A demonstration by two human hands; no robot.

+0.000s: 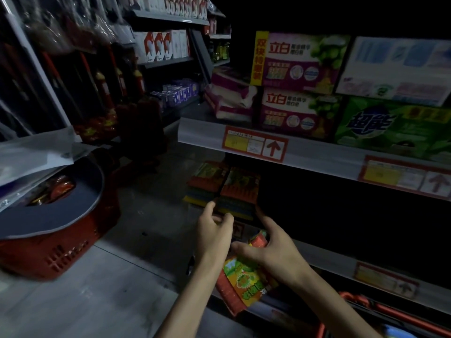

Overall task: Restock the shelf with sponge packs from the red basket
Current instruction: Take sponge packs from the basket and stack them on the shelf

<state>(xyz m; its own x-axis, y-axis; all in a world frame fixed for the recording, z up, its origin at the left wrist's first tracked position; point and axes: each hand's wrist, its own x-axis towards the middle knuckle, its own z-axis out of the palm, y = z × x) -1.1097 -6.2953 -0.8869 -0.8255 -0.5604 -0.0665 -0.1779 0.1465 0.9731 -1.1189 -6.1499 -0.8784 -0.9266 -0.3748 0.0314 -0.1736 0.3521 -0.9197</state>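
Note:
Two sponge packs with red, blue and yellow sponges lie side by side on the dark middle shelf. My left hand reaches toward the front of the nearer pack, fingers curled, thumb up beside it. My right hand grips another sponge pack with an orange and green label, held at the shelf's front edge. A red basket shows at the lower right, mostly cut off.
A second red basket stands on the floor at left, covered by a dark round pan and plastic bags. Soap boxes fill the upper shelf. The right part of the middle shelf is too dark to see into.

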